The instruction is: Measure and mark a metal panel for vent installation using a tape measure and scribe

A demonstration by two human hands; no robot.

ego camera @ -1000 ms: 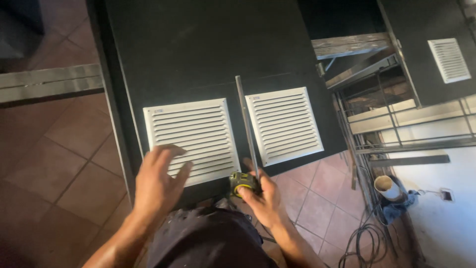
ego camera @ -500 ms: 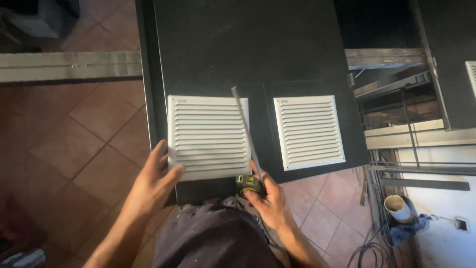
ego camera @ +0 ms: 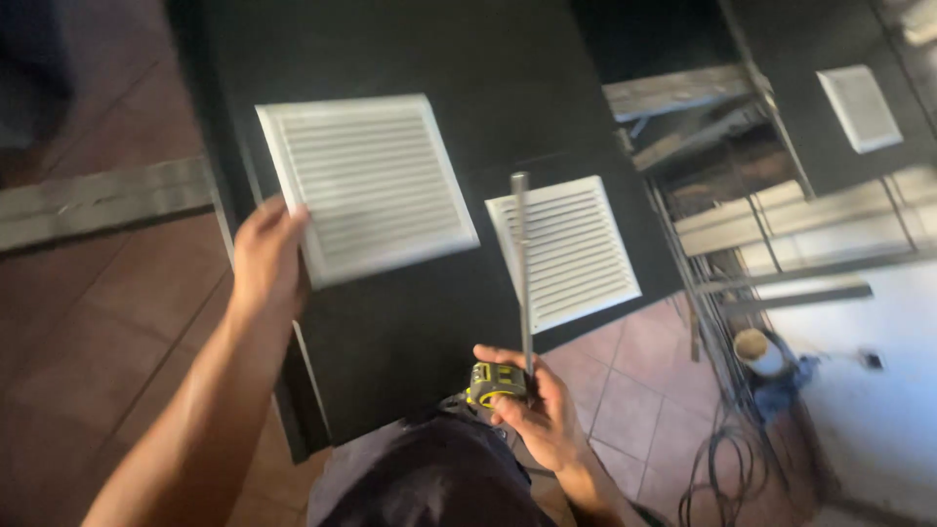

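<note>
Panel (ego camera: 410,322): big, black, flat, filling the middle of the view, carrying both white grilles.
Floor (ego camera: 107,322): reddish-brown tiles on both sides of the panel, pale strip across at the left.
Frame (ego camera: 781,234): metal bars and wooden slats off to the right, another white grille (ego camera: 859,107) on a dark board above.
Left grille (ego camera: 363,185): white, square, slatted, lying tilted on the panel, near corner at the panel's left edge.
Right grille (ego camera: 564,252): smaller in view, same white slats, flat near the panel's right edge.
Left hand (ego camera: 265,259): gripping the left grille's lower left edge, fingers wrapped over it.
Right hand (ego camera: 542,410): closed around a yellow tape measure (ego camera: 494,383), low by the panel's near edge.
Tape blade (ego camera: 524,273): thin, grey, running up from the case, crossing the right grille's left side.
Cables (ego camera: 722,459): dark loops on the tiles, right, beside a small round tub (ego camera: 753,346).
</note>
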